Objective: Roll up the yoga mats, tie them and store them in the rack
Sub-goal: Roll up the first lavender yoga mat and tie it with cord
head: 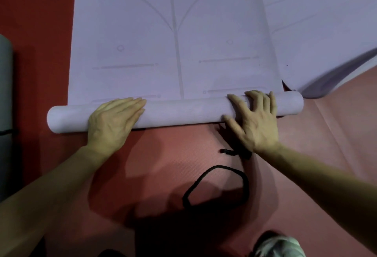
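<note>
Lavender yoga mat point(175, 38), partly rolled, lies mid-frame on red flooring point(316, 144); left hand point(114, 120) and right hand point(255, 122) press flat-fingered on the roll, well apart. Black strap point(216, 185) lies below.

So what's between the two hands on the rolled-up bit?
Just bare purple mat roll. In the head view, the left hand and right hand press on it, with nothing else between them.

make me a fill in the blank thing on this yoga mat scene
1. The left hand and right hand press flat on the ____ part of the lilac mat.
2. The strap on the red floor mat is coloured ____.
3. The grey rolled mat lies at the picture's ____ edge.

Missing words: rolled, black, left.
</note>
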